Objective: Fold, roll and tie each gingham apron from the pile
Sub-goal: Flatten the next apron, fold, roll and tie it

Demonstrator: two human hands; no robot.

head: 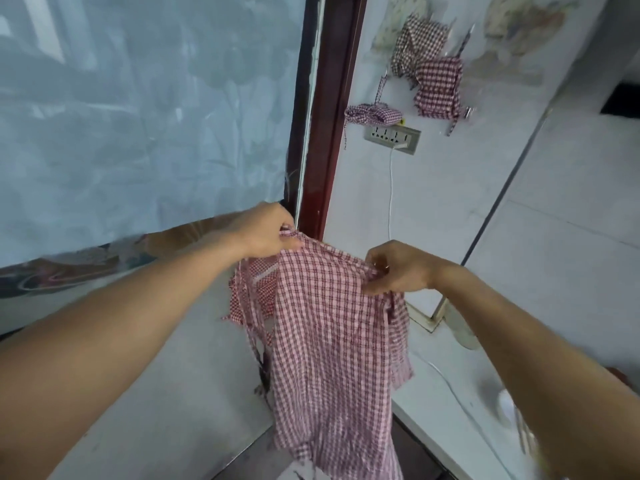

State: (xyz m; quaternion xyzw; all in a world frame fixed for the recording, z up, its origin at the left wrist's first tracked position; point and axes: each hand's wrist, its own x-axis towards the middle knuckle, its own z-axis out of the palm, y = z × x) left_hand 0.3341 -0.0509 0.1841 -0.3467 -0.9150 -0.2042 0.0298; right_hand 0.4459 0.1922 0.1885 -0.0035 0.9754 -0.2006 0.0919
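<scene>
A red-and-white gingham apron (pixel 329 348) hangs in the air in front of me, its lower end reaching toward the floor. My left hand (pixel 266 232) pinches its top left corner. My right hand (pixel 398 268) pinches the top right edge. A loose strap dangles down the apron's left side. Farther away on the white surface lies a small rolled and tied gingham bundle (pixel 374 114), and behind it a loose pile of gingham aprons (pixel 429 64), brown-checked on top of red-checked.
A white power strip (pixel 391 137) with a white cable lies just below the rolled bundle. A dark red door frame (pixel 332 116) runs upward at centre, with a pale blue patterned curtain (pixel 138 116) to its left. White tiled surfaces fill the right side.
</scene>
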